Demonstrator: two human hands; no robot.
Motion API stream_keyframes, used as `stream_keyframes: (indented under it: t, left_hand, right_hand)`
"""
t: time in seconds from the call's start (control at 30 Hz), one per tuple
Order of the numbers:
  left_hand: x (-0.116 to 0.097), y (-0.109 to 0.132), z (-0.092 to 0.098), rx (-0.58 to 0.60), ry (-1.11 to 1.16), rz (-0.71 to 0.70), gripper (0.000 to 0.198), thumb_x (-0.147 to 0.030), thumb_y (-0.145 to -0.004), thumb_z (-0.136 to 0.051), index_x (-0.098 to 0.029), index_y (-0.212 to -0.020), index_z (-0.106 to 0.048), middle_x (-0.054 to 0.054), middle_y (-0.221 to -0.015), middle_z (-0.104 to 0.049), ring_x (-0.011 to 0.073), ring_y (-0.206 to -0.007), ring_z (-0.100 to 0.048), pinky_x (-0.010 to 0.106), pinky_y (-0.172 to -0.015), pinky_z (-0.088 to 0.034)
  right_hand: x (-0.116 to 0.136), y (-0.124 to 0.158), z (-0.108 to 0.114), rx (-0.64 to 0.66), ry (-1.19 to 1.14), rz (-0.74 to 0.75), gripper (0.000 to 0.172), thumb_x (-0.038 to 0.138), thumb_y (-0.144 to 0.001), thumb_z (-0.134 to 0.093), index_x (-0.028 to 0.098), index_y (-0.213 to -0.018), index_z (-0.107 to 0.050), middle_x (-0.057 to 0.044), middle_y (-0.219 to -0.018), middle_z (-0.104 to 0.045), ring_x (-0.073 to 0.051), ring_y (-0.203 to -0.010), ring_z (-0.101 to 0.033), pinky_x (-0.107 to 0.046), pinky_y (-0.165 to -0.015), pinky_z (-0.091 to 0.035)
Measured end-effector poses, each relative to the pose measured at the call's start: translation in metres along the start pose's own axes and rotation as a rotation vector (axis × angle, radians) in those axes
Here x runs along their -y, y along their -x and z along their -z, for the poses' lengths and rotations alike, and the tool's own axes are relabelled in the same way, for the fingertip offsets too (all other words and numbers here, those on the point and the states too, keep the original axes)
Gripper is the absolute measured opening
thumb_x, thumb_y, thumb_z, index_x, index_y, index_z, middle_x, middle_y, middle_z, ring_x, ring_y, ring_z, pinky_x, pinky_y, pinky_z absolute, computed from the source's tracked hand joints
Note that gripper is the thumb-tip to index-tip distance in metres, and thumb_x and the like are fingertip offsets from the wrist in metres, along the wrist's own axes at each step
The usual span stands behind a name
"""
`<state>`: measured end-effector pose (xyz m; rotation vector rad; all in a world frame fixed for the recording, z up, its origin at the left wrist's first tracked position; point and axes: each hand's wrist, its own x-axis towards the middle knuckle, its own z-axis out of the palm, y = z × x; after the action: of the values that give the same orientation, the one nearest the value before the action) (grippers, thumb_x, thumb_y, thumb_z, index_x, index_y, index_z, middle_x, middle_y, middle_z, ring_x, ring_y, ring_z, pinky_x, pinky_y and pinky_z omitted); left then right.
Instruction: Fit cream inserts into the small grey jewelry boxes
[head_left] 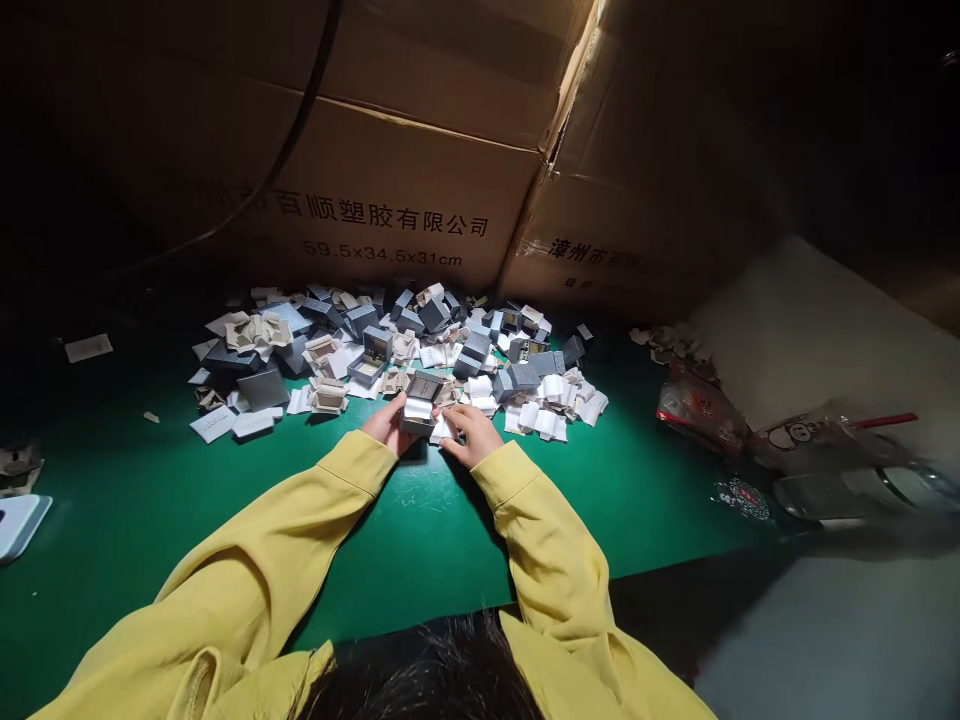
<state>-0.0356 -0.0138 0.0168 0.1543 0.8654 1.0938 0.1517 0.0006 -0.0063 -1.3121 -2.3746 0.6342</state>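
A small dark grey hinged jewelry box (418, 413) stands with its lid up in front of the pile, and something white shows inside it. My left hand (386, 425) grips the box from its left side, fingers wrapped round it. At the box's right side, my right hand (471, 435) has its thumb and fingers pinched around a folded white card piece (441, 429). How much of that piece lies under the fingers is hidden. Just beyond both hands, another open grey box (371, 357) rests among loose white and beige inserts (328, 395).
A heap of grey boxes (262, 388) and folded inserts spreads across the green tabletop (420, 540). Large cardboard cartons (390, 170) wall off the back. Plastic packets (697, 412) and a clear container (832, 495) lie at right. A pale phone-like object (22, 525) sits at left.
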Motion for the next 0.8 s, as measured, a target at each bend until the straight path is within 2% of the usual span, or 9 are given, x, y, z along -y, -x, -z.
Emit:
stream_keyframes:
  t: [0.17, 0.3, 0.4, 0.47, 0.53, 0.6, 0.67, 0.8]
  left_hand:
    - [0.000, 0.000, 0.002, 0.011, -0.015, 0.000, 0.048, -0.027, -0.105, -0.037, -0.003, -0.142, -0.054, 0.018, -0.091, -0.077, 0.0305, -0.088, -0.077, 0.041, -0.083, -0.064]
    - [-0.001, -0.002, 0.006, 0.015, -0.019, -0.001, 0.048, -0.029, -0.105, -0.037, 0.000, -0.139, -0.056, 0.017, -0.081, -0.076, 0.0274, -0.075, -0.076, 0.037, -0.072, -0.065]
    - [-0.001, -0.003, 0.008, 0.021, -0.010, -0.020, 0.046, -0.028, -0.105, -0.037, -0.001, -0.136, -0.058, 0.015, -0.079, -0.075, 0.0245, -0.069, -0.075, 0.034, -0.067, -0.064]
    - [-0.002, -0.004, 0.009, 0.024, 0.002, -0.041, 0.044, -0.028, -0.105, -0.039, -0.003, -0.134, -0.059, 0.016, -0.083, -0.076, 0.0248, -0.073, -0.076, 0.033, -0.068, -0.064]
    - [0.000, -0.004, 0.011, 0.045, -0.004, -0.062, 0.041, -0.027, -0.103, -0.044, -0.005, -0.135, -0.059, 0.017, -0.089, -0.077, 0.0260, -0.078, -0.076, 0.034, -0.068, -0.064]
    - [0.003, -0.004, 0.013, 0.074, -0.024, -0.079, 0.040, -0.025, -0.101, -0.050, -0.008, -0.136, -0.058, 0.018, -0.095, -0.077, 0.0266, -0.082, -0.076, 0.034, -0.069, -0.063]
    - [0.007, -0.003, 0.014, 0.097, -0.050, -0.112, 0.039, -0.023, -0.097, -0.059, -0.012, -0.134, -0.058, 0.017, -0.100, -0.076, 0.0254, -0.086, -0.076, 0.034, -0.073, -0.063]
    - [0.016, 0.002, 0.012, 0.118, -0.140, -0.206, 0.044, -0.030, -0.084, -0.079, -0.018, -0.123, -0.061, 0.010, -0.104, -0.075, 0.0192, -0.085, -0.073, 0.029, -0.073, -0.061]
  right_hand:
    - [0.011, 0.000, 0.003, 0.035, 0.103, -0.023, 0.054, 0.026, -0.081, -0.077, 0.022, -0.134, -0.063, -0.011, -0.125, -0.066, -0.026, -0.119, -0.060, -0.038, -0.098, -0.055]
    - [0.018, 0.002, 0.003, 0.030, 0.155, -0.036, 0.048, 0.026, -0.085, -0.072, 0.025, -0.132, -0.064, -0.009, -0.125, -0.065, -0.025, -0.120, -0.059, -0.033, -0.093, -0.056]
    - [0.012, 0.002, 0.007, -0.029, 0.092, -0.060, 0.047, 0.024, -0.081, -0.073, 0.025, -0.127, -0.066, -0.009, -0.124, -0.066, -0.026, -0.120, -0.059, -0.036, -0.097, -0.055]
    - [0.004, 0.002, 0.011, -0.100, 0.021, -0.092, 0.047, 0.022, -0.080, -0.073, 0.020, -0.126, -0.066, -0.012, -0.124, -0.067, -0.027, -0.119, -0.060, -0.041, -0.102, -0.054]
    - [-0.003, 0.002, 0.014, -0.166, -0.034, -0.134, 0.047, 0.023, -0.080, -0.072, 0.017, -0.126, -0.065, -0.013, -0.123, -0.067, -0.026, -0.112, -0.064, -0.041, -0.099, -0.056]
    - [-0.007, 0.001, 0.016, -0.227, -0.152, -0.185, 0.047, 0.026, -0.081, -0.071, 0.017, -0.127, -0.064, -0.013, -0.123, -0.067, -0.021, -0.098, -0.067, -0.034, -0.088, -0.060]
    - [-0.007, 0.001, 0.015, -0.293, -0.379, -0.226, 0.048, 0.032, -0.080, -0.072, 0.018, -0.126, -0.065, -0.011, -0.121, -0.068, -0.015, -0.085, -0.067, -0.028, -0.078, -0.061]
    - [0.004, 0.000, 0.012, -0.400, -0.828, -0.261, 0.056, 0.045, -0.071, -0.080, 0.019, -0.120, -0.069, -0.008, -0.112, -0.071, -0.015, -0.082, -0.066, -0.031, -0.078, -0.061]
